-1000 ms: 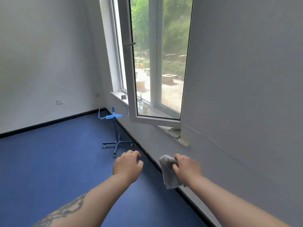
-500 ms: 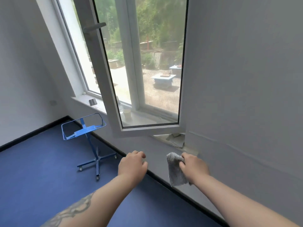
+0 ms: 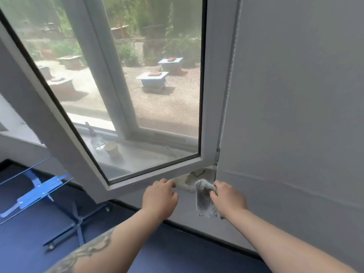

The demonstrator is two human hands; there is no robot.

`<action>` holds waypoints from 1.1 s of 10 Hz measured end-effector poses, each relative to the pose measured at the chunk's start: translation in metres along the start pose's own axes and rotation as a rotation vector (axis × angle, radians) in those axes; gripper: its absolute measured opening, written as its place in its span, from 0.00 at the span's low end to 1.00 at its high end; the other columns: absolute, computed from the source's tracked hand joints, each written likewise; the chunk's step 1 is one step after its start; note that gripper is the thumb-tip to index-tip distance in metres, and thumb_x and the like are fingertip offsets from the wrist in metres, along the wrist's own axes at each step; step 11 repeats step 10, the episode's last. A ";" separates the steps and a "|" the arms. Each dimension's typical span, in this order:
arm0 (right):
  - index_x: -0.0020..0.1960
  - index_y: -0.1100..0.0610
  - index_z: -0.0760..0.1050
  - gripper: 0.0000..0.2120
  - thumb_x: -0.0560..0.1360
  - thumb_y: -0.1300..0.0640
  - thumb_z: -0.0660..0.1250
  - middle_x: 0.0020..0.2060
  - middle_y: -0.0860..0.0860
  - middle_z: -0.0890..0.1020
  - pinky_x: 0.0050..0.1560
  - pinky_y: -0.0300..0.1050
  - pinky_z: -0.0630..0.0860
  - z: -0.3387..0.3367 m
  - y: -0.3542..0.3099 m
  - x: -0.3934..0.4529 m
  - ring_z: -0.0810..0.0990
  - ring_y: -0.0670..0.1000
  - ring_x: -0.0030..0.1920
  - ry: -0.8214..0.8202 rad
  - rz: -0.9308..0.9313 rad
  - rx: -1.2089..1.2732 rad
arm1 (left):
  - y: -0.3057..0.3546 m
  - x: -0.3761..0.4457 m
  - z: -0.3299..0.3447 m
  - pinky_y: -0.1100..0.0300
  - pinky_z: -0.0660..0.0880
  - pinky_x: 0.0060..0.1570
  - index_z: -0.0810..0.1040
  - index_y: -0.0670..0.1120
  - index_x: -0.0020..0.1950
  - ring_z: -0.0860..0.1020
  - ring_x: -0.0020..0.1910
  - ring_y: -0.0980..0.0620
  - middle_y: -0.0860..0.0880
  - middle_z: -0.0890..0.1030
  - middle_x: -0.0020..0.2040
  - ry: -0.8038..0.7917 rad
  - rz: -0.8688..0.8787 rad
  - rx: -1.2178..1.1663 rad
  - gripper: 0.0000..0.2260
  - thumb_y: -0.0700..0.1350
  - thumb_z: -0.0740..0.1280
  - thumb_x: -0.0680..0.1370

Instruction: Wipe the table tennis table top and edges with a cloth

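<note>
Left forearm, tattooed, enters at the lower edge; the tattoo is cut off by the frame and its design is hard to read.

Left hand (image 3: 160,200): knuckles up, fingers loosely curled, holding nothing, close under the lower rail of the open window sash (image 3: 59,123). Whether the fingertips touch the rail cannot be told.

Right hand (image 3: 226,199): fist closed on the cloth (image 3: 204,201), a grey, fluffy rag. Its upper part is bunched in the grip and partly hidden by the fingers; the rest hangs free in front of the wall below the sill. The two hands are apart, side by side.

Blue floor (image 3: 23,243) with a dark skirting strip along the wall.

Blue wheeled stand (image 3: 41,192), lower left: its tray is cut off by the left edge and one castor sits near the sash corner.

Window sill (image 3: 189,185): only a chipped corner shows between the hands; a pale lump lies there, nature unclear.

Seen through the sash glass, on the sill: a pale cup (image 3: 112,148) and a clear bottle (image 3: 96,141), both blurred.

Beyond, hazy behind the screen: a gravel yard, blue-white tables (image 3: 152,80), greenery.

No table tennis table is in view.
</note>
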State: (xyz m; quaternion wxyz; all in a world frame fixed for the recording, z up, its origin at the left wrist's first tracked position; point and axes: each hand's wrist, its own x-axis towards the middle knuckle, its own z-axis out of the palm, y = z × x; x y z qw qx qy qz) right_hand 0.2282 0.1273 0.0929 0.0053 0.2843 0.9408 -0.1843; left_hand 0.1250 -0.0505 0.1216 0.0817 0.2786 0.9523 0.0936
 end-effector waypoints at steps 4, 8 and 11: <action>0.62 0.54 0.79 0.13 0.80 0.58 0.61 0.61 0.51 0.78 0.42 0.46 0.71 0.049 -0.022 0.105 0.79 0.56 0.54 0.315 0.345 0.212 | -0.022 0.140 0.046 0.54 0.70 0.53 0.73 0.52 0.67 0.74 0.61 0.48 0.51 0.74 0.66 -0.177 0.173 -0.019 0.16 0.50 0.58 0.80; 0.72 0.57 0.69 0.24 0.77 0.63 0.65 0.70 0.53 0.72 0.69 0.49 0.66 0.159 -0.019 0.162 0.68 0.55 0.71 0.075 0.317 -0.088 | -0.036 0.199 0.092 0.54 0.73 0.52 0.74 0.51 0.66 0.74 0.60 0.50 0.53 0.75 0.65 -0.195 0.440 -0.072 0.15 0.47 0.58 0.80; 0.80 0.54 0.52 0.29 0.82 0.52 0.58 0.80 0.50 0.54 0.77 0.50 0.50 0.150 -0.024 0.148 0.52 0.54 0.78 -0.031 0.302 -0.041 | -0.042 0.198 0.103 0.52 0.73 0.53 0.75 0.47 0.64 0.73 0.60 0.48 0.50 0.76 0.63 -0.244 0.518 -0.065 0.14 0.47 0.59 0.79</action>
